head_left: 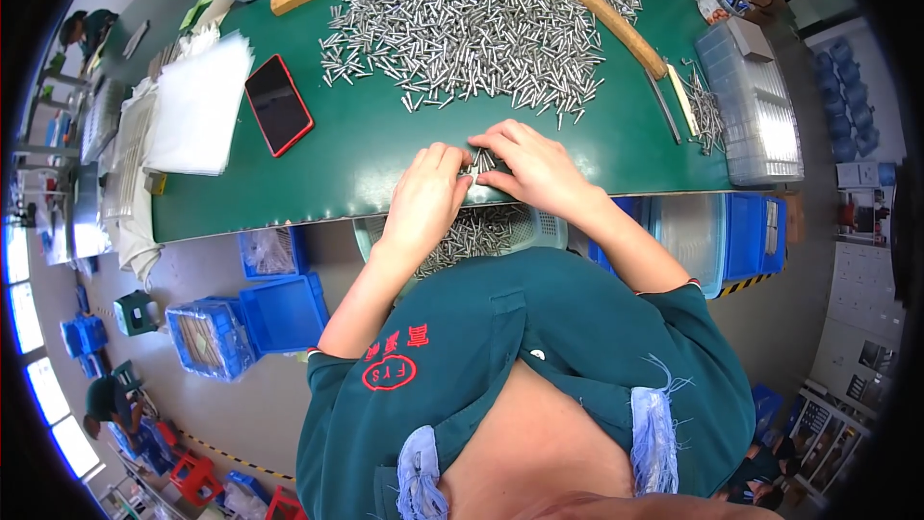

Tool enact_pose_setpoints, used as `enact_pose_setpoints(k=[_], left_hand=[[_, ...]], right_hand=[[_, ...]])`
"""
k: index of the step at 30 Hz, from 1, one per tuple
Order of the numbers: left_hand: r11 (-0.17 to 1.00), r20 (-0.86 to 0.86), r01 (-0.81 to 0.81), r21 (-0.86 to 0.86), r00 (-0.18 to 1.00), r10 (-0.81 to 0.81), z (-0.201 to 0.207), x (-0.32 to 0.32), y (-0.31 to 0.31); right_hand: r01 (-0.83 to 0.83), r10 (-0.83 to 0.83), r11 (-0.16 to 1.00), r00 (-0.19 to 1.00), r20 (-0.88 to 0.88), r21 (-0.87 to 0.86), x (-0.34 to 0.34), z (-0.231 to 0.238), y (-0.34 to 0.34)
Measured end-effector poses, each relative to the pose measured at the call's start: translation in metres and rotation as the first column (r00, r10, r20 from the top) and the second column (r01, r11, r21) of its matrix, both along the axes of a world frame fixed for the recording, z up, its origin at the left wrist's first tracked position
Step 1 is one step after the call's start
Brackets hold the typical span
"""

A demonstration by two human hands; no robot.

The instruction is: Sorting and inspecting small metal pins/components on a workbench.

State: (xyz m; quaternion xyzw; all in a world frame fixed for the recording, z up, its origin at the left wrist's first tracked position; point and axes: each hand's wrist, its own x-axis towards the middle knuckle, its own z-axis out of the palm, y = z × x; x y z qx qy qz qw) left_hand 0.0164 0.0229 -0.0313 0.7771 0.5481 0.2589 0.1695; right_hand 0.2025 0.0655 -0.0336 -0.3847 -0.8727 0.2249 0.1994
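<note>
Close to the front edge of the green table (337, 164), my left hand (430, 191) and my right hand (534, 169) face each other with fingers curled inward. Between them is a small bunch of silvery metal pins (483, 161). The right thumb and fingers close around these pins; the left fingertips press at their other side, partly hiding them. Farther back lies a large heap of similar pins (472, 24). Under the table edge, right below my hands, a pale green basket (551, 229) holds more pins.
Wooden bars (616, 24) border the heap at the back and right. A red-edged phone (279, 106) and white sheets (197, 106) lie left. On the right are a metal strip (662, 108), longer pins (705, 111) and clear plastic boxes (756, 106). Blue bins (284, 313) stand below.
</note>
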Motion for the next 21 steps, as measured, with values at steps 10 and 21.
enact_pose_setpoints(k=[10,21], left_hand=[[0.999,-0.055,0.005,0.037,0.998,-0.003,-0.0036,-0.0009,0.0018],[0.999,0.046,0.025,0.030,0.999,-0.026,-0.0085,0.0013,-0.0003]], right_hand=[[-0.006,0.004,0.999,0.999,0.045,0.051,-0.0005,0.0039,0.0015],[0.018,-0.019,0.998,1.000,0.016,0.064,0.0040,0.0047,0.0014]])
